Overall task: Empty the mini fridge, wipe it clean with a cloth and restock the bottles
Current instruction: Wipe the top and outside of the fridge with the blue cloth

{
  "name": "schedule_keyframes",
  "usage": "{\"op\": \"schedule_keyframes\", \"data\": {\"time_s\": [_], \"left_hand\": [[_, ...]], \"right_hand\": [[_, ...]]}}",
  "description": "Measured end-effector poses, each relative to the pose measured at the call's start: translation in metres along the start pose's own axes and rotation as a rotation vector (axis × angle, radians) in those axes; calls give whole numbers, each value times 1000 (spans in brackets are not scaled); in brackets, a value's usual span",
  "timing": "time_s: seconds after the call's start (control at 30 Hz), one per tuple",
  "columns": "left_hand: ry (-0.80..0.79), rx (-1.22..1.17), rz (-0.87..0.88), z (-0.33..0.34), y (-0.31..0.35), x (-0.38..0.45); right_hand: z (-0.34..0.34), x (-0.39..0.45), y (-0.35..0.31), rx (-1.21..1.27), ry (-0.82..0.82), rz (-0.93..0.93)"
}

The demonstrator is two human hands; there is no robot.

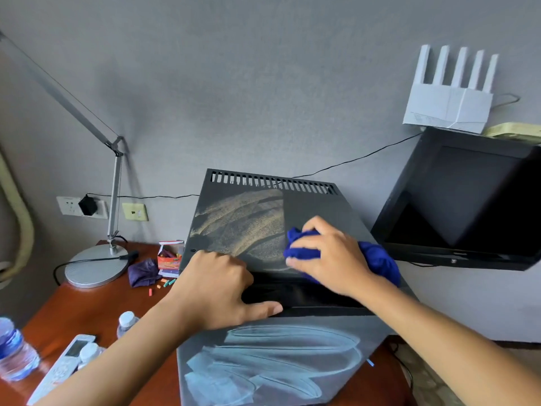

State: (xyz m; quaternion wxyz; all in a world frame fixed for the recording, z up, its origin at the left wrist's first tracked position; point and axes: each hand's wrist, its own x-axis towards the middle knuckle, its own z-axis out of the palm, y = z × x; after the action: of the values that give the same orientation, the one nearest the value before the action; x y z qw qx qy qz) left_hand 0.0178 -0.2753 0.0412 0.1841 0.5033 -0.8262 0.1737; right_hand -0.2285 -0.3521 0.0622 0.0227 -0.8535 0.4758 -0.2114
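Note:
The black mini fridge (pixel 310 206) stands on a red-brown table, its top streaked with yellowish chalk dust and its front door (pixel 281 361) smeared with pale blue chalk. My right hand (pixel 330 256) grips a bunched blue cloth (pixel 377 259) on the right half of the fridge top, where the surface is dark and free of dust. My left hand (pixel 216 285) holds the front top edge of the fridge, fingers over the top and thumb along the door's upper edge. Water bottles stand at the lower left: one with a blue label (pixel 14 353) and two white-capped ones (pixel 127 322) (pixel 89 351).
A silver desk lamp (pixel 96 265) stands at the table's back left. Beside the fridge lie a chalk box (pixel 169 256), loose chalk pieces (pixel 159 287) and a purple cloth (pixel 143 272). A white remote (pixel 63 367) lies near the bottles. A black monitor (pixel 468 206) and white router (pixel 450 104) are at right.

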Motion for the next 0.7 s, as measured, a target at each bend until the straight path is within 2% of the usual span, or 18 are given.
{"op": "schedule_keyframes", "data": {"time_s": [0.1, 0.23, 0.43, 0.57, 0.7], "left_hand": [[0, 12, -7, 2, 0, 1], [-2, -2, -8, 6, -1, 1], [2, -1, -16, 3, -2, 2], [-14, -22, -29, 4, -2, 0], [-5, -24, -40, 1, -3, 1]], "right_hand": [[-6, -26, -11, 77, -11, -12], [0, -5, -8, 53, -20, -23], [23, 107, 27, -95, -46, 60], [45, 194, 63, -99, -10, 198], [59, 239, 79, -119, -16, 223]]}}
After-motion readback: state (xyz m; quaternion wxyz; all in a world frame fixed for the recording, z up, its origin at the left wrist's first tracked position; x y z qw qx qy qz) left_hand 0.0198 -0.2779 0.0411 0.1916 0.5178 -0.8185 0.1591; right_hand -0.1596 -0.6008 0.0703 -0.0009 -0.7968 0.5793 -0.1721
